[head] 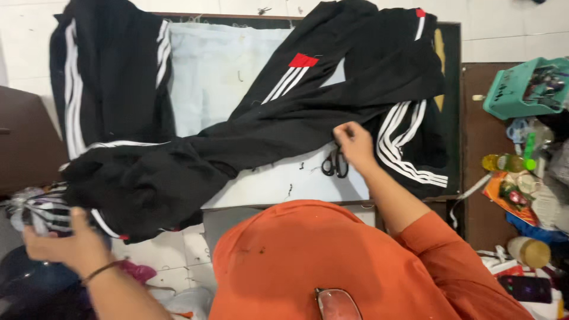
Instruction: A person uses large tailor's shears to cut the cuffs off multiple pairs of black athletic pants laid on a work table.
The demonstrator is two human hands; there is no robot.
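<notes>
A black track garment with white side stripes and a red patch lies spread over a pale blue cloth-covered table. My right hand pinches the garment's lower edge near the table's front. Black scissors lie on the cloth just below that hand. A second black striped garment lies at the far left of the table. My left hand is low at the left, off the table, closed on a bundle of black and white striped fabric.
A green basket of small items stands at the right, on a brown surface. Below it are a yellow bottle, a round jar and a dark phone. Glasses hang on my orange shirt.
</notes>
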